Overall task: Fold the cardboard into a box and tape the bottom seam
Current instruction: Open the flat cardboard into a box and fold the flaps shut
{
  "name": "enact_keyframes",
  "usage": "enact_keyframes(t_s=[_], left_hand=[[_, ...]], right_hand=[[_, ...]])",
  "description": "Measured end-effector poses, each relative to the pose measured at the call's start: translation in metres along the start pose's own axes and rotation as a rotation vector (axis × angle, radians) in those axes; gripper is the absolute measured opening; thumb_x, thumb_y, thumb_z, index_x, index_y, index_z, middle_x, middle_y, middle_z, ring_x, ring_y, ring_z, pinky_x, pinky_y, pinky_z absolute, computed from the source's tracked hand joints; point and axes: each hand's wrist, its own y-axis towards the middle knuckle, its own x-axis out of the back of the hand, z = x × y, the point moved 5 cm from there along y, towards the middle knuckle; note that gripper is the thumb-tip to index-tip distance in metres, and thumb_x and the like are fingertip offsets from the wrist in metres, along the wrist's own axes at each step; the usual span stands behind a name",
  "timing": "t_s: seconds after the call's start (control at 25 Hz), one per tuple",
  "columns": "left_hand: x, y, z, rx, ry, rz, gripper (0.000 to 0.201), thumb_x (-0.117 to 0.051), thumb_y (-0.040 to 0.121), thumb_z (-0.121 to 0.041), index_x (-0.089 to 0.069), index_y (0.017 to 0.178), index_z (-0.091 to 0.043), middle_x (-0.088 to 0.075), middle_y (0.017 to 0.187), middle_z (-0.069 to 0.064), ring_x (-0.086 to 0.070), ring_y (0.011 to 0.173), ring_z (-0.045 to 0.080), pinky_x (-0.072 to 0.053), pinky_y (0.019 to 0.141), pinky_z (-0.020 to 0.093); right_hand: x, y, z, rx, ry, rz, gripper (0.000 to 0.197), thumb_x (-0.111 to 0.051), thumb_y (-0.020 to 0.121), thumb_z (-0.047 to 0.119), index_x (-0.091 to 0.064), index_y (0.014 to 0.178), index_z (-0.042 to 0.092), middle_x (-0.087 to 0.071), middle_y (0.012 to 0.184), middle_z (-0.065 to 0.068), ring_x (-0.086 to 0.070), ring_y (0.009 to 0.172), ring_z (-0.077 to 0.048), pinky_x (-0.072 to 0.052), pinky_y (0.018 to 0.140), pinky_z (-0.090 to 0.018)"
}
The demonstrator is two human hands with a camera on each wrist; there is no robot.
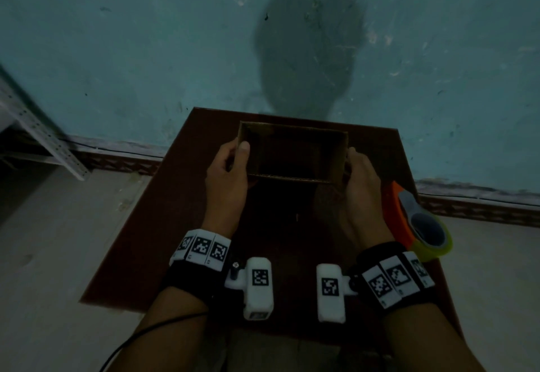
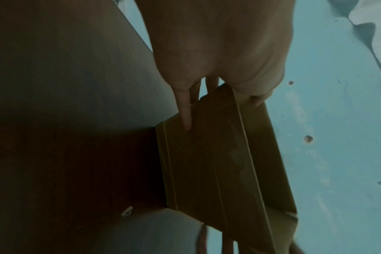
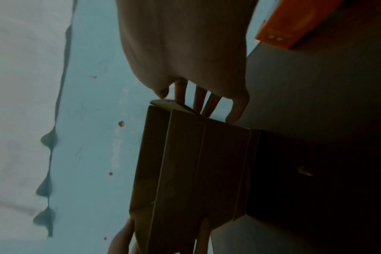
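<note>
**Dark board, and a tape dispenser by the right wrist**

A dark reddish-brown board (image 1: 140, 225) sits over a pale floor (image 1: 58, 254), its far edge against the blue wall (image 1: 146, 50). Just outside the right hand's (image 1: 361, 184) hold on the cardboard box (image 1: 295, 152), an orange tape dispenser (image 1: 409, 219) with a yellow-green roll lies on the board near its right edge. Whether the box rests on the board cannot be told.
</note>
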Motion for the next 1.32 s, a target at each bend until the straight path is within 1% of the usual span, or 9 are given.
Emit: enact_keyframes(t_s=[0.16,0.32,0.44,0.6,0.72,0.88,1.04,1.2,1.32], left_hand=[[-0.003,-0.001,0.003,0.030,-0.023,0.022,0.033,-0.041,0.117,-0.031,-0.072,0.116,-0.019,-0.073,0.099,-0.009,-0.069,0.076,-0.016,-0.050,0.064,0.004],[-0.002,0.001,0.008,0.124,-0.142,0.003,0.033,-0.044,0.115,-0.036,-0.074,0.124,-0.024,-0.079,0.114,0.001,-0.078,0.102,0.008,-0.064,0.083,0.029],[0.002,0.004,0.008,0.155,-0.211,0.004,0.029,-0.050,0.113,-0.034,-0.070,0.132,-0.030,-0.078,0.122,-0.003,-0.077,0.110,0.016,-0.067,0.088,0.046],[-0.004,0.007,0.011,0.162,-0.162,0.141,0.046,-0.053,0.112,-0.017,-0.053,0.154,-0.036,-0.067,0.136,-0.005,-0.071,0.120,0.018,-0.066,0.082,0.035],[-0.005,0.009,0.015,0.103,-0.023,0.204,0.071,-0.066,0.105,-0.015,-0.039,0.162,-0.047,-0.055,0.152,0.004,-0.062,0.133,0.019,-0.058,0.094,0.030],[-0.008,0.008,0.016,0.082,0.169,0.188,0.086,-0.077,0.097,-0.016,-0.033,0.165,-0.042,-0.041,0.146,0.000,-0.056,0.126,0.017,-0.050,0.081,0.017],[-0.013,0.007,0.019,0.003,0.269,0.200,0.085,-0.074,0.093,-0.004,-0.042,0.160,-0.045,-0.041,0.139,0.005,-0.058,0.118,0.018,-0.053,0.081,0.020],[-0.021,0.001,0.016,-0.056,0.323,0.342,0.090,-0.076,0.097,-0.024,-0.025,0.163,-0.059,-0.029,0.142,-0.001,-0.043,0.134,0.021,-0.049,0.104,0.031],[-0.023,-0.003,0.016,-0.074,0.327,0.428,0.083,-0.081,0.081,-0.054,-0.037,0.150,-0.068,-0.027,0.155,-0.005,-0.036,0.148,0.029,-0.043,0.121,0.053]], right_hand=[[-0.001,0.002,-0.002,0.007,0.059,0.050,0.029,-0.060,0.109,0.025,-0.069,0.134,0.015,-0.074,0.112,0.001,-0.073,0.089,-0.009,-0.062,0.068,-0.023],[-0.005,0.000,-0.001,0.027,0.046,0.073,0.032,-0.058,0.112,0.024,-0.069,0.140,0.012,-0.076,0.115,0.002,-0.076,0.092,-0.011,-0.064,0.069,-0.024],[-0.006,-0.006,0.004,0.087,-0.049,0.104,0.034,-0.053,0.115,0.029,-0.069,0.145,0.024,-0.076,0.131,0.003,-0.078,0.112,-0.011,-0.067,0.086,-0.025],[-0.010,-0.008,0.009,0.183,-0.271,0.144,0.043,-0.053,0.114,0.039,-0.058,0.156,0.038,-0.060,0.153,0.002,-0.063,0.134,-0.011,-0.056,0.096,-0.019],[-0.012,-0.006,0.008,0.206,-0.370,0.160,0.057,-0.063,0.109,0.042,-0.046,0.163,0.042,-0.047,0.153,0.005,-0.052,0.135,-0.009,-0.045,0.096,-0.014],[-0.004,0.000,0.000,0.208,-0.359,0.078,0.065,-0.077,0.098,0.043,-0.050,0.157,0.045,-0.054,0.150,-0.002,-0.061,0.131,-0.014,-0.058,0.103,-0.033],[0.003,0.004,-0.008,0.191,-0.372,-0.046,0.076,-0.094,0.083,0.029,-0.056,0.149,0.027,-0.066,0.131,0.002,-0.068,0.115,-0.012,-0.062,0.091,-0.032],[0.010,0.010,-0.010,0.155,-0.378,-0.081,0.064,-0.094,0.079,0.033,-0.067,0.138,0.031,-0.074,0.125,0.001,-0.074,0.108,-0.013,-0.066,0.089,-0.037],[0.018,0.012,-0.010,0.122,-0.374,-0.091,0.056,-0.090,0.082,0.028,-0.069,0.134,0.032,-0.076,0.122,0.002,-0.075,0.110,-0.016,-0.066,0.091,-0.042]])
